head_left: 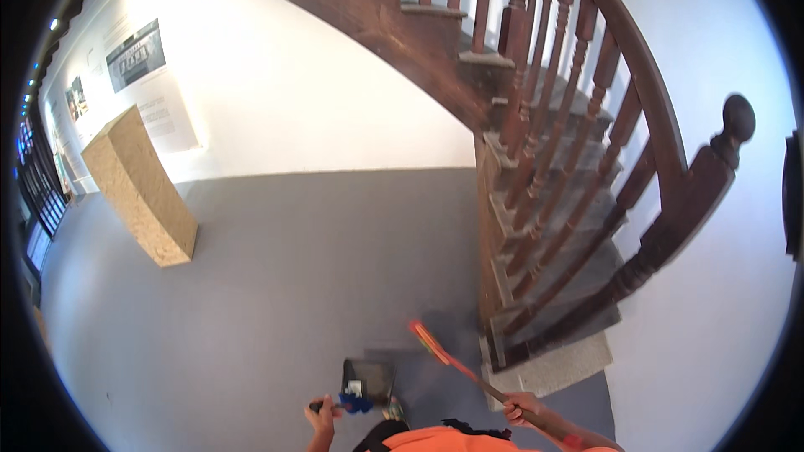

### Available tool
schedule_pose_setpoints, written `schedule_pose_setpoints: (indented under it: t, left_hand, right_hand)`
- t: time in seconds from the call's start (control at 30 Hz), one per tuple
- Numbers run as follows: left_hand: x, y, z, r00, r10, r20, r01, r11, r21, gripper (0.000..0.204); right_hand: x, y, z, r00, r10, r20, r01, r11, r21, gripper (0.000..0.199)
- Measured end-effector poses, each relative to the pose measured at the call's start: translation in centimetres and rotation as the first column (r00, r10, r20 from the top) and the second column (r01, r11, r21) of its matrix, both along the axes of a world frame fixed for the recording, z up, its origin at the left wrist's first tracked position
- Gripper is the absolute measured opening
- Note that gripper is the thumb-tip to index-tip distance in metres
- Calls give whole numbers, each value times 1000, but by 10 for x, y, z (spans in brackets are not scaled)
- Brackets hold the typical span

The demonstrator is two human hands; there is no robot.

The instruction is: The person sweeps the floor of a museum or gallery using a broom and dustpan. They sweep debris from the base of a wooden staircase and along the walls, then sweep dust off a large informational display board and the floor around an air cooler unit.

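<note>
Right hand (521,408) gripping a broom (465,372), length slanting forward-left, head (430,343) outermost, left hand (322,418) round a dark handle (316,406), dustpan (381,378) just beyond

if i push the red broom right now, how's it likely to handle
The broom is probably light for its length, since the right hand alone holds it. Its handle looks thin but straight, so likely stiff. It extends well past the hand, so may swing easily.

Open floor (318,251) ahead, staircase (578,130) blocking right, plinth (138,188) left
</note>
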State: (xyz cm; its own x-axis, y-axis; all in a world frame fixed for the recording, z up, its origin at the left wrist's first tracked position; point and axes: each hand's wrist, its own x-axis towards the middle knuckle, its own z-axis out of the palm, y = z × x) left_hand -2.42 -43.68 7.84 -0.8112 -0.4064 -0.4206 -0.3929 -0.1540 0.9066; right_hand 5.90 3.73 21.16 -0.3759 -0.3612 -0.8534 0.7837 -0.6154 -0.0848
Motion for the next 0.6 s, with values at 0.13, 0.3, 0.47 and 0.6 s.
schedule_pose_setpoints:
  t: [0.13,0.3,0.47,0.6]
  left_hand:
    - [-46,-22,-3,997,-68,29,69,997,-35,18]
    - [-92,-31,35,976,-58,212,99,977,-187,29]
    - [-152,-69,-36,974,-116,193,165,951,-261,49]
    - [-222,-98,-93,945,139,297,40,850,-525,44]
  right_hand:
    - [-71,2,-4,982,-155,106,168,978,-127,20]
    - [-159,1,-22,890,-417,185,456,801,-389,32]
    - [-254,17,-108,878,-440,188,467,702,-538,35]
    - [-363,-17,-81,935,-351,56,344,851,-397,24]
